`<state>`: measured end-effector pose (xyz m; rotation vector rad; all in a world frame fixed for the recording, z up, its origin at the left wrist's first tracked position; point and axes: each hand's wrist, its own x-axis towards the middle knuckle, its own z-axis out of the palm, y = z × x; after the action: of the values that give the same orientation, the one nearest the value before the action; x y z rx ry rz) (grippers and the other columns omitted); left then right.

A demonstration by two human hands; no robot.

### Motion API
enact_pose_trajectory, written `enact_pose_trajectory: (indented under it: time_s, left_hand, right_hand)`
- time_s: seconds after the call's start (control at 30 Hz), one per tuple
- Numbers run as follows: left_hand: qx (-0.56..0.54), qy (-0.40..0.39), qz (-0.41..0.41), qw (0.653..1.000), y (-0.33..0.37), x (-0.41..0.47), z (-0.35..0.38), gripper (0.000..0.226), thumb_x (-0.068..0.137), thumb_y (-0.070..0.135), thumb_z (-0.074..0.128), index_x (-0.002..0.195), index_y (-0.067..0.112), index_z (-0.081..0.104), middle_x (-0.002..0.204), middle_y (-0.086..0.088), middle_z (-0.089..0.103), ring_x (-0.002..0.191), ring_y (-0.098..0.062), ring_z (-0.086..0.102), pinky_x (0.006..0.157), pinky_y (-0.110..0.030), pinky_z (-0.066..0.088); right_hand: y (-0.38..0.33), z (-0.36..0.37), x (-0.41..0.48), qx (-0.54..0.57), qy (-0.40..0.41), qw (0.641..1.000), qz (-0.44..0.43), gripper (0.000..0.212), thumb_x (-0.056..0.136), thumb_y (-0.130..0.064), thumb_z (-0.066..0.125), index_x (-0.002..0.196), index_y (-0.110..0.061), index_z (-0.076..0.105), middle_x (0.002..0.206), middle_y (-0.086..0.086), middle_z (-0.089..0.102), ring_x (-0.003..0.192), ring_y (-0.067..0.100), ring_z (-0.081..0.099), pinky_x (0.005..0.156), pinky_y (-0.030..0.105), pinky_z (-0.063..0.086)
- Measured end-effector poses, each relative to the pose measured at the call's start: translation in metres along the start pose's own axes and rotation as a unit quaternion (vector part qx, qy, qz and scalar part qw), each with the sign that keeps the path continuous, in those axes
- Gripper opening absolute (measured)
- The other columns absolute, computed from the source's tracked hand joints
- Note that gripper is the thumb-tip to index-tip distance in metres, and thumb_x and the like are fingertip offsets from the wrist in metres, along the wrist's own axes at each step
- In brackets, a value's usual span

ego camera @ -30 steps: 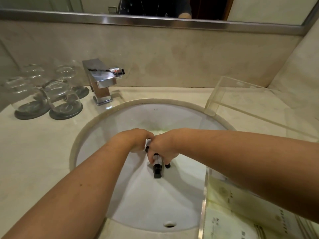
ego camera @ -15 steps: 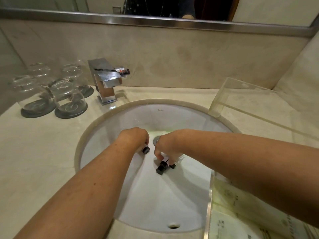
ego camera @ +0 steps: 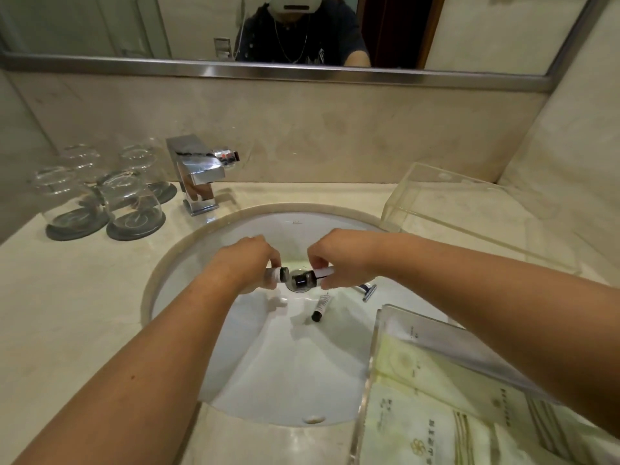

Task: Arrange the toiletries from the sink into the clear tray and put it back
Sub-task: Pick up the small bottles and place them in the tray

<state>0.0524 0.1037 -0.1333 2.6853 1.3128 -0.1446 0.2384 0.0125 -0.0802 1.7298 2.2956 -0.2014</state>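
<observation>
- Left hand [ego camera: 250,263] down in white oval sink basin [ego camera: 268,364], fingers curled round small white bottle w/ black cap [ego camera: 277,274]; cap end pointing right, twd drain.
- Right hand [ego camera: 339,263] also in basin, just right of left, closed on white tube w/ black cap [ego camera: 310,276]; held roughly level, cap end over chrome drain [ego camera: 297,286], white tail sticking out past knuckles.
- Two caps nearly touching above drain; can't tell if actual contact.
- Second small white tube w/ black cap [ego camera: 321,307] lying loose on basin floor, just below right hand, cap end nearer camera.
- Blue-and-white disposable razor [ego camera: 367,292] lying in basin right of that tube, partly hidden under right wrist.
- Clear acrylic tray holding pale green-and-white packets [ego camera: 436,397] at bottom right, on counter edge, overhanging sink rim; right forearm crossing above it.
- Second clear acrylic box [ego camera: 469,216] further back on right of beige stone counter [ego camera: 67,313], apart from sink.
- Square chrome tap [ego camera: 198,176] behind basin, left of centre.
- Upturned clear glasses on dark round coasters [ego camera: 107,196] grouped left of tap.
- Mirror w/ metal frame [ego camera: 268,70] along top; person in dark top reflected.
</observation>
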Motion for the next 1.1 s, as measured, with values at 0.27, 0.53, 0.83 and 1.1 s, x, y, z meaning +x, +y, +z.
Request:
enact_pose_trajectory:
  time_s: [0.27,0.53,0.83,1.1]
  left_hand:
    - [-0.082,0.129,0.069,0.986,0.032,-0.055,-0.026,0.029,0.088,0.047,0.073,0.115,0.041,0.066,0.096,0.019,0.059,0.102,-0.017,0.057,0.076,-0.035,0.044]
    - [-0.224,0.149,0.165,0.949,0.078,-0.120,-0.038,0.025,0.090,0.046,0.069,0.115,0.047,0.066,0.100,0.020,0.065,0.100,-0.003,0.053,0.083,-0.027,0.045]
    - [-0.237,0.118,0.236,0.935,0.116,-0.179,-0.040,0.033,0.089,0.054,0.063,0.121,0.048,0.065,0.106,0.023,0.062,0.104,-0.004,0.056,0.083,-0.020,0.045]
    - [-0.181,0.052,0.292,0.938,0.134,-0.198,-0.030,0.043,0.087,0.063,0.060,0.128,0.050,0.063,0.108,0.028,0.055,0.107,-0.004,0.051,0.084,-0.023,0.047]
  right_hand:
    - [-0.003,-0.017,-0.094,0.125,0.166,0.976,0.062,0.024,0.088,-0.043,0.068,0.100,-0.023,0.061,0.095,-0.008,0.068,0.083,0.017,0.060,0.074,0.034,0.051]
    - [-0.031,-0.008,-0.207,0.230,0.257,0.934,0.088,0.014,0.086,-0.050,0.068,0.095,-0.039,0.065,0.086,-0.024,0.064,0.083,0.001,0.060,0.069,0.023,0.049]
    - [-0.053,0.021,-0.294,0.254,0.258,0.925,0.117,0.017,0.082,-0.056,0.066,0.094,-0.045,0.065,0.097,-0.027,0.066,0.093,0.002,0.063,0.074,0.022,0.049]
    - [-0.072,0.044,-0.327,0.227,0.212,0.938,0.156,0.025,0.078,-0.070,0.056,0.090,-0.049,0.058,0.096,-0.025,0.059,0.091,0.002,0.057,0.074,0.017,0.040]
